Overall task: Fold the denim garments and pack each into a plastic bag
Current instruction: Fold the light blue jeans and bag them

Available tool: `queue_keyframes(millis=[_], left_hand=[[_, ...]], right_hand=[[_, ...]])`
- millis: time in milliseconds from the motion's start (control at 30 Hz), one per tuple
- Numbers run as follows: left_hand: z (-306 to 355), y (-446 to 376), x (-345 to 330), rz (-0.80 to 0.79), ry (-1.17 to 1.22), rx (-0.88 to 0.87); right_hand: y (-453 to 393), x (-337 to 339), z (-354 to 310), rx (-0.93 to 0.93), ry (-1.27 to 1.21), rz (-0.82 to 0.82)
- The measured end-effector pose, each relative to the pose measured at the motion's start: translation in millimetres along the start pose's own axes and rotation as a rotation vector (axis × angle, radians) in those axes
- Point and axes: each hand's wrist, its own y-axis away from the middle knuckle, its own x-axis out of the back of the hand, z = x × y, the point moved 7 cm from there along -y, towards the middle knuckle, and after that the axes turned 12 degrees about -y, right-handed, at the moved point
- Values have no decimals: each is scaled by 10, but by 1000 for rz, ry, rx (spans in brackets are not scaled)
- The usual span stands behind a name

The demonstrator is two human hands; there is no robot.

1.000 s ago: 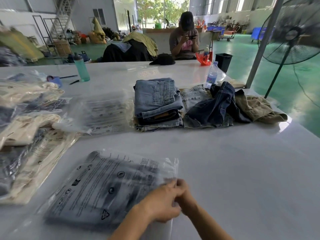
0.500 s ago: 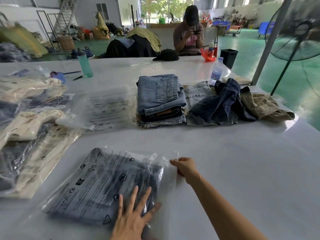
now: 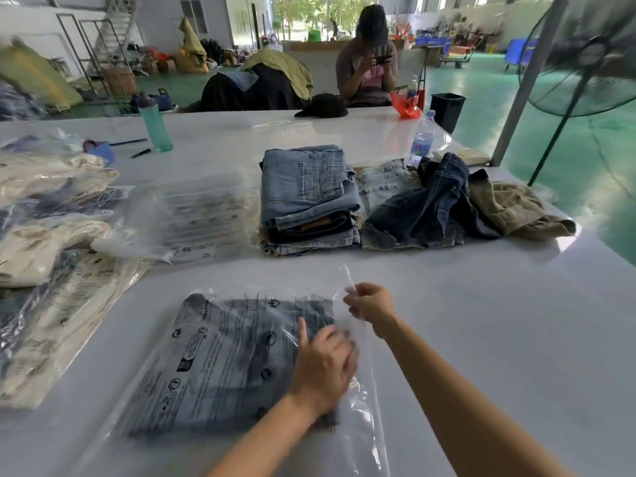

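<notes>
A folded denim garment (image 3: 237,359) is seen inside a printed plastic bag (image 3: 192,390), laid flat on the white table (image 3: 481,321) at about six o'clock in the view. The left hand (image 3: 323,368) is pressed down on the bag's right side, over the garment's edge; its fingers are blurred, so it can only be said that they appear spread and fairly flat. The right hand (image 3: 370,302) is held just beyond it, towards one o'clock from the left, with its fingers pinched on the bag's open flap (image 3: 347,280), which is lifted off the table.

At twelve o'clock, well apart from the bag, a stack of folded jeans (image 3: 308,197) is placed, with loose denim pieces (image 3: 423,208) and a khaki garment (image 3: 512,208) beside it towards two o'clock. A pile of empty bags (image 3: 199,218) lies at eleven o'clock, and packed bags (image 3: 51,253) are heaped at nine o'clock.
</notes>
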Motion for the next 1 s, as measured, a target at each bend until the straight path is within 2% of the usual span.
queue_keyframes(millis=[33, 100, 200, 267, 367, 467, 667, 800, 1000], left_hand=[[-181, -217, 50, 32, 64, 97], [-517, -652, 33, -35, 96, 255], [-788, -1113, -130, -194, 258, 395], [-885, -1243, -176, -207, 432, 456], [-906, -1286, -222, -246, 585, 426], [-896, -1266, -276, -279, 658, 430], [-993, -1219, -423, -332, 643, 490], [-983, -1260, -460, -318, 624, 452], [-894, -1263, -488, -337, 799, 430]], right_hand=[[28, -20, -7, 35, -10, -7], [86, -65, -18, 85, -25, -36], [167, -61, -86, 127, -21, -62], [173, -37, -134, 142, 20, -76], [142, -64, -177, 121, 57, -123], [96, -123, -259, 147, 77, -73], [45, -200, -306, 172, 109, -7], [32, -164, -328, 149, 29, -7], [21, -90, -370, 155, -2, -4]])
